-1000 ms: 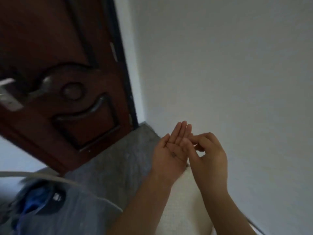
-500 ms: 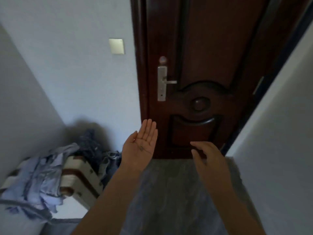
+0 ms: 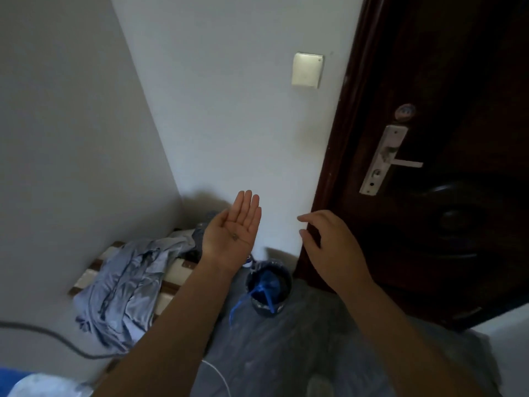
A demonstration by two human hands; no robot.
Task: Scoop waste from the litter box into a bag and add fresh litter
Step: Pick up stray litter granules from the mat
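Left hand [image 3: 232, 234] lay flat, palm up, bearing a small dark speck [image 3: 235, 237]; right hand [image 3: 329, 243] hung loosely curled, empty. Litter box was out of view; dark round bin lined with a blue plastic bag [image 3: 287, 282] stood below. Risk: tilting the palm would drop the speck short of the bag.

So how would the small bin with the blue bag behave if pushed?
The bin looks small and upright, so likely light and apt to tip. Its blue bag seems thin and floppy; its ties dangle over the rim.
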